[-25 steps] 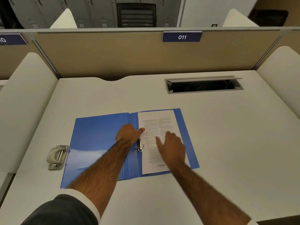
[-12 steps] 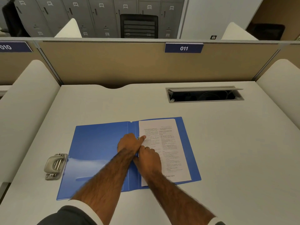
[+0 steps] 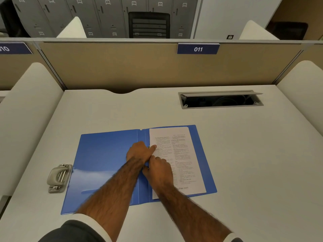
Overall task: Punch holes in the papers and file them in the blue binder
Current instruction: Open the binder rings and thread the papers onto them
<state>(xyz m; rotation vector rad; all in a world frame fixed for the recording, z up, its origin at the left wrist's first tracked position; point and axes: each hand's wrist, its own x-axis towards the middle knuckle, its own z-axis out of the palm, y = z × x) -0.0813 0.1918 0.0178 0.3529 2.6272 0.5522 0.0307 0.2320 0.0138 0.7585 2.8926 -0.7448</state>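
The blue binder (image 3: 104,154) lies open on the white desk. A printed paper (image 3: 183,154) lies on its right half, its left edge at the metal ring clip (image 3: 149,147) by the spine. My left hand (image 3: 139,152) is at the upper ring, its fingers curled and a fingertip on the paper's edge. Just below it, my right hand (image 3: 160,170) curls its fingers at the lower part of the clip, which the hands mostly hide. The two hands touch.
A grey hole punch (image 3: 59,177) sits on the desk just left of the binder's open cover. An open cable hatch (image 3: 220,100) is set into the desk at the back right. A tan partition (image 3: 139,67) closes the far side, and white dividers stand left and right.
My right hand has left the flat of the paper and moved left to the ring clip, beside my left hand. The left hand stays at the upper ring.
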